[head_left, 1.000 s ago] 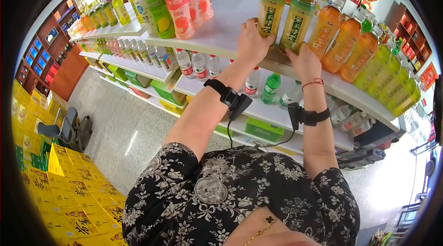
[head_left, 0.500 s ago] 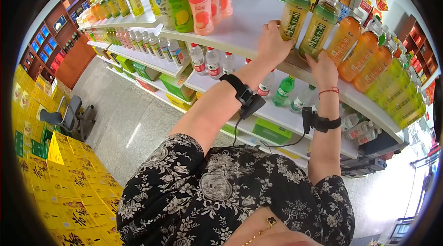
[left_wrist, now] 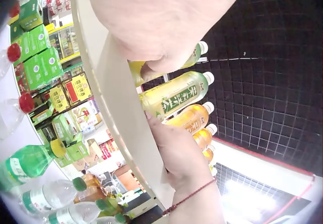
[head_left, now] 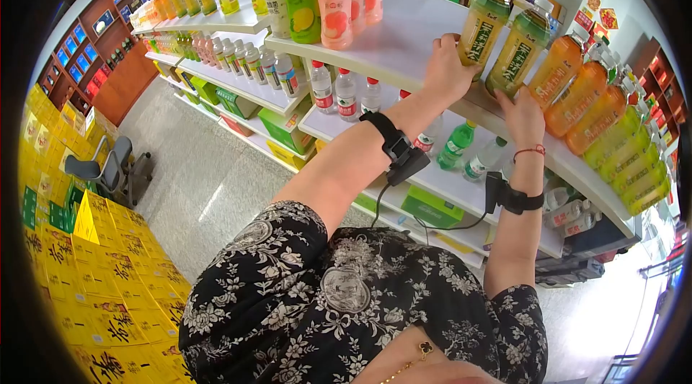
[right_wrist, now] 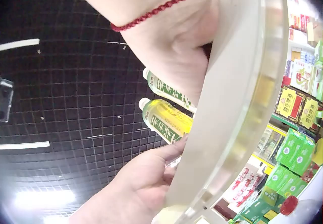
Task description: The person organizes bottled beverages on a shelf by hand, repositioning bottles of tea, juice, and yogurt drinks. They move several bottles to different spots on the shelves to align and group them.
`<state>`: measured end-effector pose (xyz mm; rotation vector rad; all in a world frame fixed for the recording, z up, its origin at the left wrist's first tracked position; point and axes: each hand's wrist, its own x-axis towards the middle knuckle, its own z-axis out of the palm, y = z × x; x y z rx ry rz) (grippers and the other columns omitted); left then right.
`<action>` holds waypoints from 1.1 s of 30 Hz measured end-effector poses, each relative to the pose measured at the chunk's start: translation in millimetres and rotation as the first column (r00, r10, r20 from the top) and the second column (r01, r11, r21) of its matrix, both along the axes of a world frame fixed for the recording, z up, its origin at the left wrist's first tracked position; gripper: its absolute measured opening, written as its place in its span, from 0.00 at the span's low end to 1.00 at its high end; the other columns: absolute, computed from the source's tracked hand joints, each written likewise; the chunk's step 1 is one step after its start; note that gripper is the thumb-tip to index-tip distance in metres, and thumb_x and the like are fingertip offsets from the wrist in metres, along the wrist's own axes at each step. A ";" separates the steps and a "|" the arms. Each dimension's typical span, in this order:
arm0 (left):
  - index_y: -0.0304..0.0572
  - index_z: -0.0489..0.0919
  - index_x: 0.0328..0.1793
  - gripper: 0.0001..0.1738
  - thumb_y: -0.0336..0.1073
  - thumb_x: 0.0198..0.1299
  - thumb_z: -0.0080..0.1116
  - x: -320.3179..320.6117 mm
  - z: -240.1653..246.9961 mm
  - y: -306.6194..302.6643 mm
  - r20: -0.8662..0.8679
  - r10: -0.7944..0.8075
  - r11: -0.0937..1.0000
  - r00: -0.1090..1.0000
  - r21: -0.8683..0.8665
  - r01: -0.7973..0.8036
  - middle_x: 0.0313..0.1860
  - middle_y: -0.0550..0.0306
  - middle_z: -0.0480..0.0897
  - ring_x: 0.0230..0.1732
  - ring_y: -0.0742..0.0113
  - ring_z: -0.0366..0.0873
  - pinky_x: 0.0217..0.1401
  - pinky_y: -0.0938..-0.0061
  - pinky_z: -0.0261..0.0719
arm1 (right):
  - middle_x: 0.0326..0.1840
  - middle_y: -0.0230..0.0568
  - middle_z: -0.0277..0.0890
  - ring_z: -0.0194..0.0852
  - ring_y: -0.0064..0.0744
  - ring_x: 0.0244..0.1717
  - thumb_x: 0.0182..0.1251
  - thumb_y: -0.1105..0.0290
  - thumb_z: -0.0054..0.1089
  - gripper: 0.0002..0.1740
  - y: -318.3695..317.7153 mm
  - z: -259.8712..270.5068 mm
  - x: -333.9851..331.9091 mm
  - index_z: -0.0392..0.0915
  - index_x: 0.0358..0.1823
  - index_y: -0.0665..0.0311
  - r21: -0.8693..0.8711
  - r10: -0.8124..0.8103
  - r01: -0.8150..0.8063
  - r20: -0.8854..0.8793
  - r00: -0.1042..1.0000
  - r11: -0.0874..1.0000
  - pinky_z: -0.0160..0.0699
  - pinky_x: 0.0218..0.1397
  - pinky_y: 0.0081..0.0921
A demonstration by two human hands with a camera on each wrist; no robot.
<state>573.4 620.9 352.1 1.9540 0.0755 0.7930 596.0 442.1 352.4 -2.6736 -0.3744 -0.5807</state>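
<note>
Two green-labelled tea bottles stand side by side near the front edge of the top shelf [head_left: 414, 20]. My left hand [head_left: 448, 70] grips the left tea bottle [head_left: 481, 34] low down, thumb in front and fingers round its far side. At the right tea bottle [head_left: 517, 56], my right hand [head_left: 522, 117] holds the base between thumb and fingers. In the left wrist view, the right tea bottle [left_wrist: 176, 94] shows between both hands, upright on the shelf. Part of the left bottle is hidden behind my left hand there.
Orange drink bottles [head_left: 559, 70] stand in a row right of the tea, with yellow-green bottles [head_left: 627, 157] beyond. Pink peach drinks [head_left: 335, 2] are to the left. On the lower shelf are water bottles [head_left: 346, 92] and a green soda bottle [head_left: 455, 146]. Yellow cartons [head_left: 108, 276] are stacked at left.
The head view has swung left, so shelf, bottles and hands appear farther right. Both hands stay at the same two tea bottles.
</note>
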 end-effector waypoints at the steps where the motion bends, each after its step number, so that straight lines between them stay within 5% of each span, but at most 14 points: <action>1: 0.36 0.65 0.63 0.36 0.36 0.50 0.71 -1.3 0.6 -0.5 0.000 0.008 1.000 1.000 -0.005 -0.008 0.60 0.41 0.69 0.57 0.41 0.73 0.60 0.58 0.74 | 0.37 0.58 0.81 0.80 0.58 0.43 0.63 0.43 0.58 0.29 -0.5 -0.7 0.8 0.73 0.41 0.67 0.008 0.013 -0.013 0.012 1.000 1.000 0.77 0.45 0.48; 13: 0.41 0.68 0.64 0.37 0.41 0.49 0.73 -5.7 3.6 -3.5 -0.059 0.070 0.997 0.996 -0.009 -0.070 0.59 0.44 0.72 0.61 0.45 0.72 0.62 0.59 0.72 | 0.39 0.57 0.81 0.79 0.59 0.44 0.62 0.46 0.61 0.26 -1.3 1.2 -3.2 0.75 0.43 0.66 0.058 0.059 -0.063 0.060 0.996 0.996 0.77 0.45 0.49; 18: 0.41 0.67 0.67 0.38 0.39 0.50 0.70 -11.1 -0.9 -0.2 -0.065 0.064 0.997 0.996 -0.036 -0.066 0.60 0.44 0.71 0.62 0.46 0.71 0.64 0.59 0.71 | 0.38 0.53 0.82 0.80 0.57 0.42 0.62 0.49 0.62 0.29 -2.8 -5.3 2.4 0.75 0.55 0.63 0.033 0.069 -0.073 0.121 0.990 0.997 0.77 0.45 0.47; 21: 0.42 0.66 0.68 0.38 0.38 0.51 0.69 -22.1 -13.7 18.8 0.066 0.122 0.992 0.990 0.012 -0.123 0.60 0.45 0.71 0.53 0.49 0.76 0.58 0.61 0.75 | 0.38 0.48 0.83 0.81 0.55 0.41 0.61 0.49 0.63 0.33 -0.8 2.6 -8.0 0.73 0.61 0.63 0.090 0.077 -0.085 0.091 0.993 0.992 0.78 0.44 0.45; 23: 0.43 0.67 0.67 0.36 0.36 0.51 0.68 -37.3 -16.4 48.4 0.169 0.150 0.983 0.974 0.084 -0.166 0.59 0.47 0.70 0.42 0.58 0.77 0.48 0.65 0.77 | 0.33 0.44 0.82 0.82 0.45 0.34 0.60 0.51 0.66 0.32 0.6 2.7 -11.3 0.75 0.61 0.63 0.148 -0.004 -0.017 0.140 0.990 0.989 0.78 0.38 0.38; 27: 0.42 0.72 0.63 0.28 0.36 0.55 0.65 -76.8 -2.9 117.2 0.304 0.239 0.971 0.922 -0.068 -0.230 0.54 0.52 0.74 0.36 0.68 0.74 0.41 0.73 0.75 | 0.26 0.39 0.78 0.78 0.31 0.26 0.59 0.57 0.70 0.28 3.2 -7.9 -12.1 0.77 0.58 0.64 0.353 -0.055 -0.077 0.348 0.936 0.932 0.76 0.32 0.30; 30: 0.41 0.74 0.61 0.27 0.38 0.56 0.66 -78.4 -6.9 178.3 0.305 0.342 0.938 0.889 -0.052 -0.343 0.52 0.53 0.76 0.35 0.68 0.73 0.41 0.73 0.75 | 0.22 0.35 0.74 0.71 0.22 0.22 0.59 0.64 0.71 0.23 30.3 -5.5 -27.6 0.79 0.55 0.63 0.418 0.029 -0.253 0.473 0.881 0.872 0.73 0.28 0.25; 32: 0.40 0.74 0.61 0.27 0.38 0.56 0.66 -84.1 -7.9 197.3 0.264 0.348 0.936 0.899 -0.044 -0.349 0.52 0.53 0.76 0.36 0.68 0.74 0.41 0.73 0.75 | 0.21 0.34 0.73 0.70 0.22 0.21 0.59 0.67 0.71 0.22 68.0 4.0 -37.4 0.78 0.54 0.64 0.409 0.394 -0.504 0.326 0.859 0.761 0.72 0.28 0.25; 33: 0.40 0.74 0.61 0.27 0.39 0.55 0.66 -87.5 -6.6 210.5 0.225 0.365 0.930 0.903 -0.042 -0.365 0.52 0.53 0.77 0.36 0.68 0.74 0.41 0.72 0.75 | 0.21 0.34 0.73 0.69 0.22 0.21 0.59 0.67 0.70 0.22 94.4 9.2 -44.4 0.78 0.54 0.64 0.392 0.449 -0.530 0.283 0.847 0.752 0.71 0.28 0.24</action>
